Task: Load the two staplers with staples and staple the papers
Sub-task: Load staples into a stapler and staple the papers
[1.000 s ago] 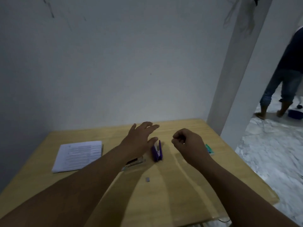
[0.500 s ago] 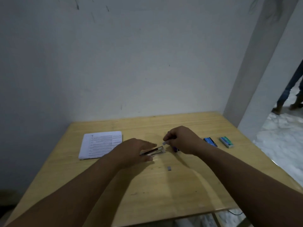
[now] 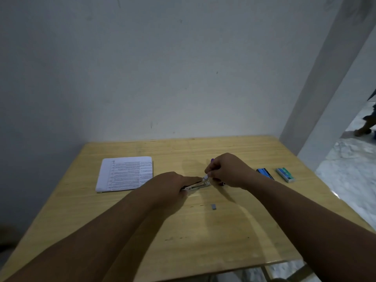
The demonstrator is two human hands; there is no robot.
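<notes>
A pale wooden table (image 3: 234,237) fills the lower half of the view, pushed against a plain wall (image 3: 162,68). At about ten o'clock from the table's middle lies a stack of printed papers (image 3: 125,173), flat and well apart from both hands.

The left hand (image 3: 169,185) sits near the centre, palm down, its fingers curled over a metal stapler (image 3: 198,185) that lies flat on the wood; only the shiny front end shows beyond the fingertips. The right hand (image 3: 227,169) is just beside it at two o'clock, fingers bunched and pinching a small pale strip of staples (image 3: 206,176) whose tip meets the stapler's front end. A bit of purple (too little to tell what it is) shows above the right hand's knuckles.

At three o'clock, beyond the right wrist, lies a blue staple box (image 3: 264,173), and just past it a green staple box (image 3: 285,174); the two are near each other, not touching. At six o'clock from the hands a small grey staple piece (image 3: 213,206) lies alone on the wood.
</notes>
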